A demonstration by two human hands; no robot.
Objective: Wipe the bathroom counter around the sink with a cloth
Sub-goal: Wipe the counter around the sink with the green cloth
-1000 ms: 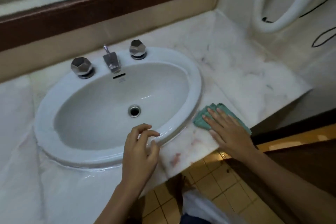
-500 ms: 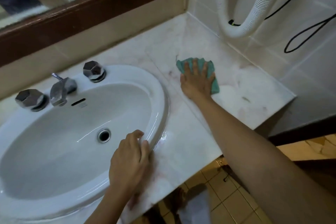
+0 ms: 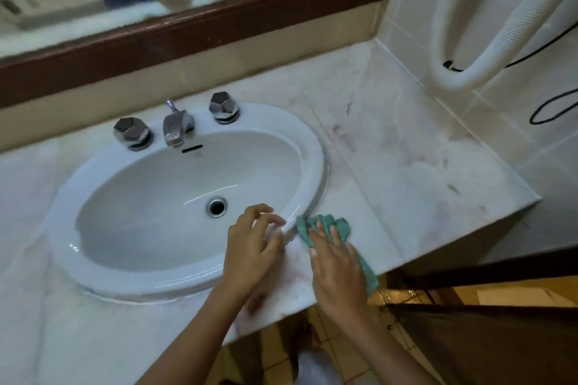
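Your right hand (image 3: 339,266) has dragged the green cloth (image 3: 342,225) back from the far corner to the front of the desk (image 3: 406,172), just beside the sink (image 3: 312,159) at its 4 o'clock. Flat fingers (image 3: 333,234) press it, with cloth showing at the hand's 12 o'clock. Your left hand (image 3: 253,256) rests loosely curled on the sink's rim, holding nothing.

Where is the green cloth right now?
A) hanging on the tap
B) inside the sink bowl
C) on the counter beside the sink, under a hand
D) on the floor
C: the green cloth lies on the counter just right of the sink rim, with the right hand pressing flat on top of it.
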